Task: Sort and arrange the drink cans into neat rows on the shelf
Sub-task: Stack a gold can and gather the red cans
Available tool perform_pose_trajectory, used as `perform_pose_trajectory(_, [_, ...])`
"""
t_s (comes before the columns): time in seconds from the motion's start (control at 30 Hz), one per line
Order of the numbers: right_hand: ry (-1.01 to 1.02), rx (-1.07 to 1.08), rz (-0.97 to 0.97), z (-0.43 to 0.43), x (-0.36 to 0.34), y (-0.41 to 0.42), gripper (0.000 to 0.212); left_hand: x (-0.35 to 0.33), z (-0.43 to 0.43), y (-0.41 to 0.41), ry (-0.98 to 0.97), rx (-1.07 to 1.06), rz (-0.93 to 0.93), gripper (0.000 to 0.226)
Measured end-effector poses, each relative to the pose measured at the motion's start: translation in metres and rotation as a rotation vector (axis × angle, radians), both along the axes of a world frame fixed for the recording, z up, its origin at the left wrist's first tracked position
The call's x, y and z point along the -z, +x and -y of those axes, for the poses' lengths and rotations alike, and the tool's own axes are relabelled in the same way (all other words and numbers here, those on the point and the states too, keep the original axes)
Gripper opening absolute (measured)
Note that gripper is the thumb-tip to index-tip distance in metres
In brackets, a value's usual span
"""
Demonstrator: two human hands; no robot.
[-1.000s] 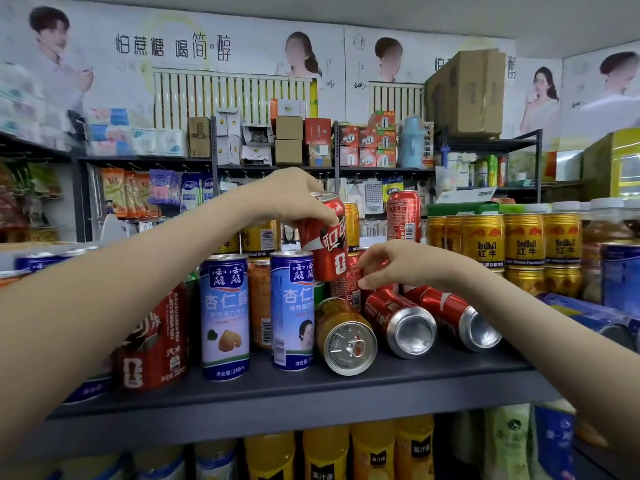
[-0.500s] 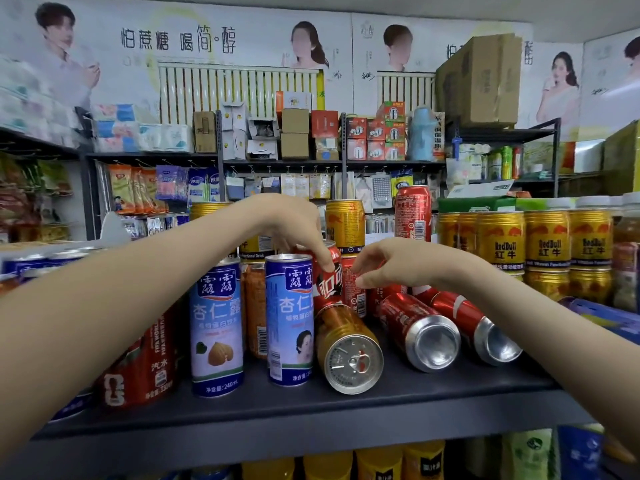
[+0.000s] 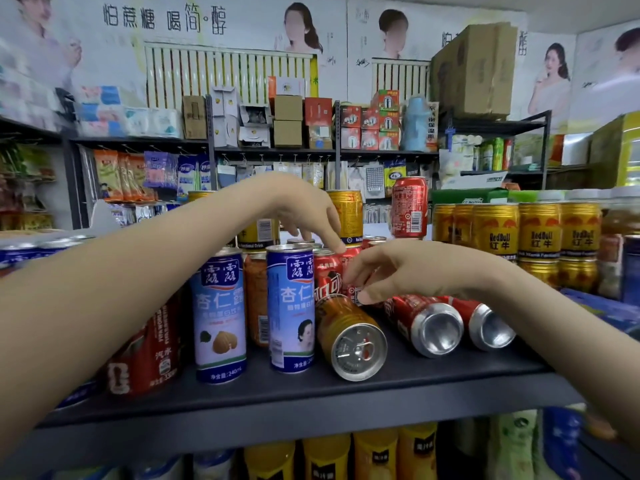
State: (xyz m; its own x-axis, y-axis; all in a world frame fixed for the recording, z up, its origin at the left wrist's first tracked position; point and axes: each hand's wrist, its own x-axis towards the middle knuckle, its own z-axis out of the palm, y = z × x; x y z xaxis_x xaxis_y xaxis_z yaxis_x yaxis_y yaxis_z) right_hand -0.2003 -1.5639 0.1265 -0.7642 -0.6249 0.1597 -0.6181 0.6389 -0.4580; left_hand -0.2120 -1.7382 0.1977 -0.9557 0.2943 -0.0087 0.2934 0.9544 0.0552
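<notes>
Cans toward the left end of the shelf (image 3: 433, 375) stand upright: a red can (image 3: 145, 355) half hidden by the forearm, then two blue almond-drink cans (image 3: 220, 317) at the front edge, labels out, forming a row. Behind them the left hand (image 3: 301, 209) hangs with straightened fingers, one tip touching the upright cola can (image 3: 327, 277), probably steadying it. The right hand (image 3: 398, 271) curls against that can's side; I cannot tell whether it grips. Farther right, a gold can (image 3: 349, 336) and two fallen red cans (image 3: 426, 323) lie sideways, not yet stood up.
</notes>
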Motion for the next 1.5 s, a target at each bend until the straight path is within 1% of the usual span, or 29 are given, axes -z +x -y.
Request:
perform_pose_trajectory(0.1, [0.033, 0.037, -0.087, 0.003, 0.01, 0.021, 0.026, 0.003, 0.003, 0.035, -0.1, 0.042, -0.211, 0.06])
perform_pose_trajectory(0.17, [0.063, 0.107, -0.173, 0.007, 0.025, 0.036, 0.038, 0.017, 0.007, 0.056, -0.163, 0.055, -0.376, 0.06])
perform_pose_trajectory(0.23, [0.071, 0.169, -0.266, 0.015, 0.045, 0.049, 0.056, 0.037, 0.012, 0.072, -0.134, 0.049, -0.484, 0.056])
perform_pose_trajectory(0.3, [0.057, 0.245, -0.347, 0.028, 0.068, 0.058, 0.075, 0.062, 0.015, 0.082, -0.062, 0.049, -0.571, 0.052])
perform_pose_trajectory(0.33, [0.041, 0.293, -0.389, 0.034, 0.078, 0.061, 0.082, 0.075, 0.017, 0.085, -0.034, 0.052, -0.637, 0.05])
perform_pose_trajectory(0.37, [0.015, 0.337, -0.433, 0.039, 0.087, 0.061, 0.085, 0.087, 0.018, 0.086, -0.013, 0.05, -0.708, 0.049])
perform_pose_trajectory(0.43, [-0.087, 0.395, -0.496, 0.047, 0.099, 0.059, 0.079, 0.111, 0.021, 0.086, 0.044, 0.026, -0.819, 0.05])
perform_pose_trajectory(0.53, [-0.335, 0.411, -0.481, 0.05, 0.105, 0.057, 0.067, 0.136, 0.024, 0.086, 0.159, 0.011, -0.912, 0.055])
perform_pose_trajectory(0.6, [-0.454, 0.417, -0.493, 0.049, 0.105, 0.057, 0.06, 0.146, 0.026, 0.082, 0.176, 0.032, -0.96, 0.059])
perform_pose_trajectory(0.7, [-0.642, 0.42, -0.481, 0.05, 0.102, 0.057, 0.059, 0.156, 0.028, 0.077, 0.196, 0.067, -0.965, 0.065])
perform_pose_trajectory(0.77, [-0.726, 0.434, -0.456, 0.051, 0.097, 0.058, 0.061, 0.158, 0.029, 0.076, 0.196, 0.081, -0.937, 0.067])
perform_pose_trajectory(0.87, [-0.824, 0.442, -0.412, 0.052, 0.088, 0.055, 0.055, 0.16, 0.028, 0.076, 0.22, 0.094, -0.927, 0.069])
perform_pose_trajectory(1.0, [-0.782, 0.437, -0.358, 0.055, 0.079, 0.044, 0.053, 0.164, 0.027, 0.072, 0.252, 0.118, -0.948, 0.067])
perform_pose_trajectory(1.1, [-0.755, 0.439, -0.266, 0.057, 0.078, 0.036, 0.059, 0.167, 0.028, 0.067, 0.248, 0.117, -0.961, 0.067])
perform_pose_trajectory(1.17, [-0.704, 0.433, -0.238, 0.055, 0.079, 0.032, 0.063, 0.168, 0.028, 0.064, 0.247, 0.114, -0.98, 0.066])
perform_pose_trajectory(1.27, [-0.657, 0.405, -0.218, 0.045, 0.077, 0.034, 0.058, 0.171, 0.026, 0.061, 0.255, 0.097, -0.998, 0.063])
perform_pose_trajectory(1.33, [-0.639, 0.419, -0.276, 0.034, 0.076, 0.035, 0.051, 0.174, 0.023, 0.061, 0.279, 0.09, -1.017, 0.06])
perform_pose_trajectory(1.43, [-0.534, 0.464, -0.507, 0.015, 0.076, 0.037, 0.038, 0.182, 0.011, 0.065, 0.31, 0.104, -1.034, 0.056])
perform_pose_trajectory(1.5, [-0.439, 0.453, -0.62, 0.003, 0.075, 0.038, 0.036, 0.187, 0.001, 0.066, 0.326, 0.096, -1.044, 0.056])
